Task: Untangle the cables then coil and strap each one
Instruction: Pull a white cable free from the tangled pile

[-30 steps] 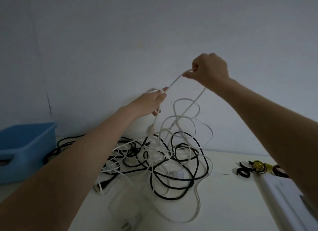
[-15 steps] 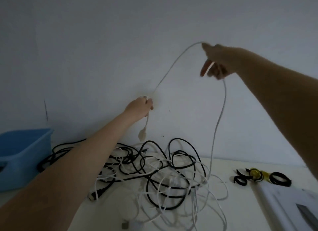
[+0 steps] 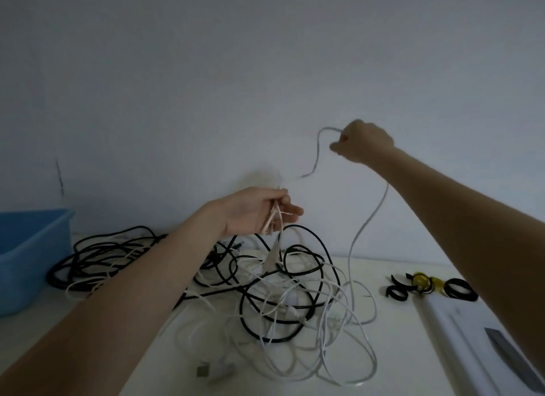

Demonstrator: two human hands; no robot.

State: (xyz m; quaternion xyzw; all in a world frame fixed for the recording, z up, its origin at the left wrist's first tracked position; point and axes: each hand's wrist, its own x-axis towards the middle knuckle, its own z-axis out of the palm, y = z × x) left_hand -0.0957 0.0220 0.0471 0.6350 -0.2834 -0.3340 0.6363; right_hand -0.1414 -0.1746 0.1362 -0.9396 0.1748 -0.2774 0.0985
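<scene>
While thin white cable (image 3: pixel 365 227) hangs between both grips: right hand (image 3: pixel 364 142) fisted round raised stretch, well above tabletop (image 3: pixel 392 342). Left hand (image 3: pixel 259 209) lower, pinching gathered white loops. Free run drops steeply from right grip into black-and-white cable tangle (image 3: pixel 274 292) below, nearer left hand. Blue plastic bin (image 3: pixel 29 254) far left; black hook-and-loop straps (image 3: pixel 427 289) right. Snag risk: tangle loops across run.
</scene>
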